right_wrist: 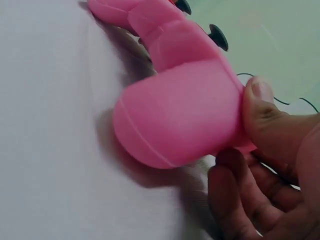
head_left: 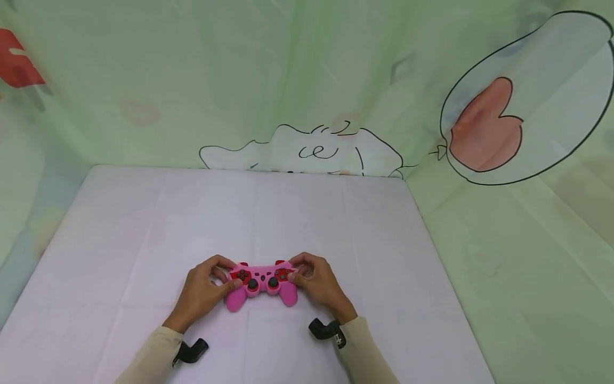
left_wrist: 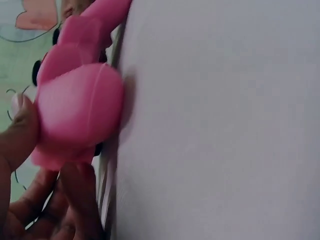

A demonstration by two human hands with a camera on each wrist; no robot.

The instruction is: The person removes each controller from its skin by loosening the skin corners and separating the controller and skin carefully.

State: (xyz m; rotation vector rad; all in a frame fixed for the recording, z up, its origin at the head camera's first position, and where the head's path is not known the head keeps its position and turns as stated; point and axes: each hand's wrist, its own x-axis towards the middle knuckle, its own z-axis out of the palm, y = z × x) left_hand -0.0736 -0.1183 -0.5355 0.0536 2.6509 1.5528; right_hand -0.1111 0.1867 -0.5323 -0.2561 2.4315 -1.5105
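Note:
A pink game controller [head_left: 261,274] with red button panels and two black thumbsticks lies face up near the middle of the white table, its two grips pointing toward me. My left hand [head_left: 203,288] pinches its left end, thumb on top by the direction pad and fingers curled at the far edge. On the opposite end my right hand [head_left: 318,282] pinches it the same way, thumb by the right buttons. Each wrist view shows a rounded pink grip, the controller [left_wrist: 80,107] low over the cloth, with the thumb [right_wrist: 265,107] against its upper face.
A white cloth covers the table [head_left: 336,224]. Green printed curtains [head_left: 240,69] hang behind and at both sides, with a balloon and heart drawing [head_left: 489,128] at the right. A black wrist camera [head_left: 192,352] sits on the left sleeve, another camera [head_left: 326,329] on the right.

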